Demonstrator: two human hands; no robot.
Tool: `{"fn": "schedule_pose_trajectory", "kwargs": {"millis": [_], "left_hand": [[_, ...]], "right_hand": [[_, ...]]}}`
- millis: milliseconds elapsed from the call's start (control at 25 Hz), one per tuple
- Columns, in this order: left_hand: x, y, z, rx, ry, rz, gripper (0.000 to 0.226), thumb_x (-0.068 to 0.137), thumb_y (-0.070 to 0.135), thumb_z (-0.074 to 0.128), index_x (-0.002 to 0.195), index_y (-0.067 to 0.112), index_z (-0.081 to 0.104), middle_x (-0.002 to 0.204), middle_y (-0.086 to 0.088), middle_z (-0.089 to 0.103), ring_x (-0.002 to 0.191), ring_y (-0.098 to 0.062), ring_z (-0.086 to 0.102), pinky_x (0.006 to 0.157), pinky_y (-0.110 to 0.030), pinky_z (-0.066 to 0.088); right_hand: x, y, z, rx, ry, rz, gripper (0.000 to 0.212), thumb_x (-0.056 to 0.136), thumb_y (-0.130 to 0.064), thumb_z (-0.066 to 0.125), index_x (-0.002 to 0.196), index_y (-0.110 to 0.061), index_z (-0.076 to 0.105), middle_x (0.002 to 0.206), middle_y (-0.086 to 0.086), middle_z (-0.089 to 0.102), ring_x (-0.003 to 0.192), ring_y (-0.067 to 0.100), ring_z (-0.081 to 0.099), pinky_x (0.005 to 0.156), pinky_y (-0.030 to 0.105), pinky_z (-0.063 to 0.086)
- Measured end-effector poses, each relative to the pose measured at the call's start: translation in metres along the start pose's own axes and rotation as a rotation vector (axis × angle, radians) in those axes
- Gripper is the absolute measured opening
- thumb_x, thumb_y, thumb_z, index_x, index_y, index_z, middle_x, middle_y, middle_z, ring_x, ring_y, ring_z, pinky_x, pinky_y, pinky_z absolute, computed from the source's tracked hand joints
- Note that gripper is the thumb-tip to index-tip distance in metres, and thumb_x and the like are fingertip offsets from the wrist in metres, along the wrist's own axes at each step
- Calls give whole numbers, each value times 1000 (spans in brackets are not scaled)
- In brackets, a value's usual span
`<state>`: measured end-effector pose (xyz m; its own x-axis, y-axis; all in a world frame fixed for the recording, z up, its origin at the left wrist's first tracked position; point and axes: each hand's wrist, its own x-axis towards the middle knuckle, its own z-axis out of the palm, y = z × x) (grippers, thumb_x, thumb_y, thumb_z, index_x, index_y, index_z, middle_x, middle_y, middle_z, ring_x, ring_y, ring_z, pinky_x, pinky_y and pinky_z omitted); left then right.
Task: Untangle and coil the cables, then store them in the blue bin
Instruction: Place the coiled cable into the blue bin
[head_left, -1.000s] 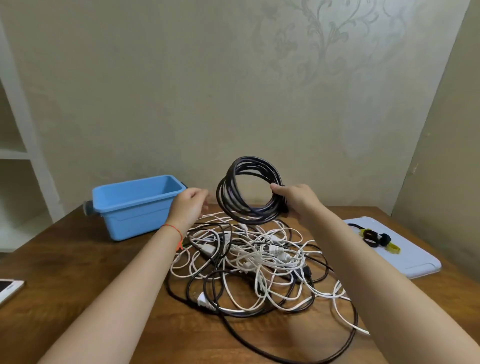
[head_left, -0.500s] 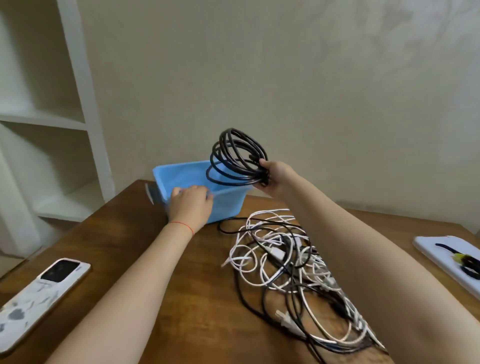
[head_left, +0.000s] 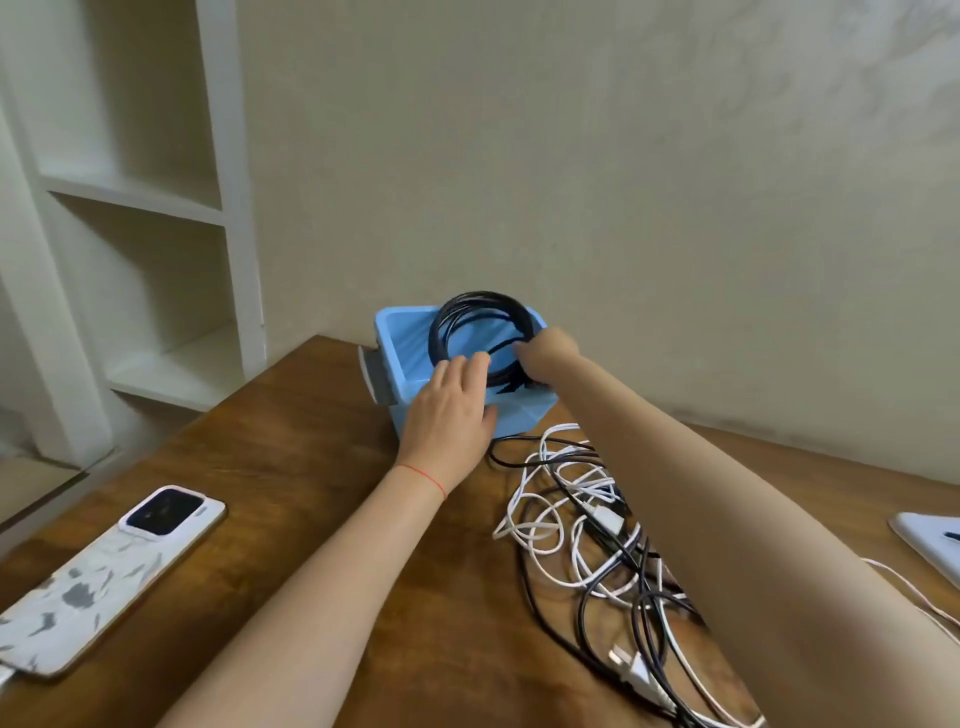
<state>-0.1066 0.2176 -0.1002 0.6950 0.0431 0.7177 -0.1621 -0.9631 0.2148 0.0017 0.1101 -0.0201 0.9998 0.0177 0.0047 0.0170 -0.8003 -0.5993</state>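
Over the far edge of the wooden surface (head_left: 291, 467), against the wall, sits the blue bin (head_left: 402, 358), with a black coil (head_left: 483, 332) tilted inside it, the top of the loop rising above the rim. The right hand (head_left: 548, 353) reaches into the bin, its fingers curled around the coil's near right side and gripping the bundled strands. The left hand (head_left: 452, 415) lies over the bin's near wall with fingers (head_left: 462, 366) straight and slightly spread, their tips reaching over the rim and touching the lower part of the coil; it grips nothing. A thin red string circles the left wrist.

Near the bin, toward the right front of the surface, lies a tangle of cables (head_left: 587, 525), white and black strands looped over one another, partly hidden under the right forearm; a white plug shows at its near end. A phone (head_left: 104, 577) in a white patterned case lies face down by the left edge. A white board (head_left: 930, 540) shows at the right edge, cut off by the frame. White shelves (head_left: 135, 192) stand beyond the left side.
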Motion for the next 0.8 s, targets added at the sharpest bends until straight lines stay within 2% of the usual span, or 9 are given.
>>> {"fn": "schedule_pose_trajectory", "kwargs": {"millis": [120, 200, 240, 320, 360, 440, 560, 680, 800], "left_hand": [[6, 7, -8, 177, -132, -55, 37, 91, 38, 62, 118, 13, 60, 120, -8, 49, 113, -27, 47, 85, -35, 46], [10, 10, -10, 279, -266, -68, 40, 97, 49, 49, 114, 16, 65, 124, -5, 51, 120, -25, 43, 94, -37, 38], [12, 12, -12, 297, -318, -79, 44, 98, 52, 44, 115, 17, 66, 121, -4, 56, 118, -24, 46, 96, -37, 37], [15, 16, -12, 286, -377, -92, 45, 100, 52, 41, 118, 19, 65, 111, -3, 63, 111, -24, 53, 94, -37, 38], [15, 17, -12, 289, -388, -81, 43, 100, 51, 43, 120, 19, 64, 110, -4, 64, 110, -24, 54, 93, -37, 39], [12, 19, -10, 286, -386, -52, 37, 101, 43, 47, 125, 19, 62, 117, -4, 60, 115, -24, 51, 94, -37, 39], [9, 17, -8, 269, -386, -38, 33, 100, 32, 50, 126, 18, 64, 141, -8, 43, 134, -27, 35, 105, -41, 34], [4, 20, -6, 335, -332, 4, 36, 97, 31, 53, 130, 18, 57, 154, -14, 26, 146, -33, 17, 117, -48, 22], [5, 19, -7, 315, -308, -89, 53, 93, 36, 59, 137, 13, 42, 149, -18, 30, 142, -36, 23, 117, -44, 24]], "right_hand": [[0, 5, 3, -295, -21, -113, 41, 98, -49, 49, 85, -11, 54, 103, 13, 59, 85, 26, 53, 66, 34, 42], [-3, 9, 2, -369, -43, -148, 45, 100, -48, 48, 78, -9, 48, 103, 15, 54, 83, 25, 49, 61, 31, 40], [-7, 11, 1, -369, -32, -179, 42, 100, -44, 50, 82, -6, 49, 105, 15, 50, 80, 25, 49, 61, 31, 40], [-15, 14, 2, -299, 74, -256, 34, 97, -35, 60, 105, -3, 49, 113, 16, 46, 81, 29, 54, 69, 34, 43], [-16, 17, 3, -267, 127, -293, 38, 95, -30, 64, 113, -3, 46, 115, 16, 48, 86, 31, 57, 71, 36, 44], [-17, 23, 4, -300, 135, -341, 37, 94, -27, 65, 115, -4, 45, 108, 14, 55, 88, 31, 58, 70, 38, 46], [-12, 28, 4, -475, -8, -332, 26, 98, -27, 57, 111, -4, 55, 91, 9, 56, 89, 29, 57, 70, 35, 43], [-9, 29, 6, -565, -184, -283, 24, 102, -26, 49, 92, -5, 56, 77, 6, 50, 81, 24, 50, 70, 30, 39], [-10, 34, 7, -484, -96, -349, 28, 96, -26, 57, 76, -8, 52, 72, 4, 51, 72, 21, 49, 54, 26, 34]]}}
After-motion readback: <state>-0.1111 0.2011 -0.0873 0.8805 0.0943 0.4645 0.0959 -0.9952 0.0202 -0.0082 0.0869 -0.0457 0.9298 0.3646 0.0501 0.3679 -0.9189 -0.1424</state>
